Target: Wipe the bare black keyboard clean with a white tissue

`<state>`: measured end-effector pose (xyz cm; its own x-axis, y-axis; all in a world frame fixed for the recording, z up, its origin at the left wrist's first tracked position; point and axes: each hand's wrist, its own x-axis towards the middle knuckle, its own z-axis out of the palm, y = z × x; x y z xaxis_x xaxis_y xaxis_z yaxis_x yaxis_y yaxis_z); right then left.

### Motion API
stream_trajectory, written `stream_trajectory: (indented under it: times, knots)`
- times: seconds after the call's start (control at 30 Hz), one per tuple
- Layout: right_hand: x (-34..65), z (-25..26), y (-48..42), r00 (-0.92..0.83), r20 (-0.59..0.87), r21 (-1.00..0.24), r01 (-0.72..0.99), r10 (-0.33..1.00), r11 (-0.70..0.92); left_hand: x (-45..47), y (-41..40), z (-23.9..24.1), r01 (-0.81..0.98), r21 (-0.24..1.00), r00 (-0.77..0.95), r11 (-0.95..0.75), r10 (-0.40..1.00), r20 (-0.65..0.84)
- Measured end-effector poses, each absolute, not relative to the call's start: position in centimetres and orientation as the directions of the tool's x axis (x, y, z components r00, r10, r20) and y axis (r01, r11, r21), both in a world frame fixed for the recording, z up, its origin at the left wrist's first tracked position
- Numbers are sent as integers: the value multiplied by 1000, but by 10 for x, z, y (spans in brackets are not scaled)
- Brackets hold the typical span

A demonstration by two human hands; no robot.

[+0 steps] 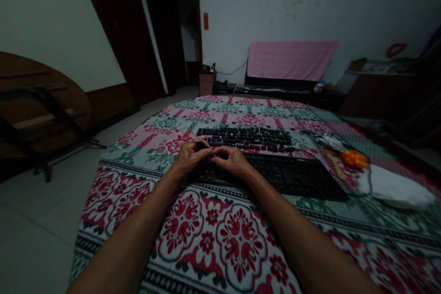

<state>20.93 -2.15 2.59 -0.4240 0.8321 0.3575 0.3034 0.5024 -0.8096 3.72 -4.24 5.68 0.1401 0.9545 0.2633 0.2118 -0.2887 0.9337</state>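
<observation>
My left hand (190, 157) and my right hand (231, 160) meet fingertip to fingertip above the left end of a black keyboard (306, 177). Both are closed in a pinch. What lies between the fingertips is too small and dark to name. A thin, faint line, perhaps a slender tool, slants up from the left fingers. Most keys appear to be off the keyboard, leaving rows of small round posts. Just beyond it, loose black keycaps (246, 137) lie in rows on the patterned cloth (206, 220).
On the right lie an orange bundle (354, 159), a wooden-looking strip (335, 165), a crumpled white piece (331, 142) and a white bag-like item (396, 188). A pink towel (291, 59) hangs at the back wall. A folded round table (37, 105) leans at left.
</observation>
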Motion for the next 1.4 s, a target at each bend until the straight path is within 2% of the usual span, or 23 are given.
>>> stream_trajectory:
  times: [0.13,0.3,0.4,0.47,0.57,0.63,0.73,0.93,1.1,1.27,1.4]
  knots:
    - [213,29,-20,-457,297,-868,236,838,436,38,-40,51,242,905,156,-349,935,319]
    - [212,24,-13,-396,255,-885,271,882,378,41,-38,50,195,906,143,-377,924,354]
    - [212,21,-9,-351,262,-874,309,899,376,38,-35,52,215,893,38,-395,917,397]
    - [213,21,-9,-323,295,-842,357,899,404,28,-31,53,193,910,-98,-368,915,391]
    - [217,26,-9,-307,348,-775,437,886,456,7,-23,48,83,948,-381,-306,870,314]
    - [217,30,-6,-295,375,-727,495,879,476,-5,-17,41,-6,959,-506,-283,828,241]
    - [208,36,6,-311,378,-678,548,872,489,-13,-11,28,-99,963,-554,-250,818,156]
    - [163,50,39,-343,287,-694,569,894,441,-8,-2,11,-121,958,-540,-260,827,157]
    - [126,53,61,-402,313,-543,667,860,510,-11,2,7,-137,951,-579,-277,802,150]
    - [103,52,73,-525,241,-273,770,816,577,-15,5,5,-138,949,-611,-283,779,143]
    - [96,54,73,-574,180,-185,778,799,601,-14,6,4,-137,948,-607,-288,780,149]
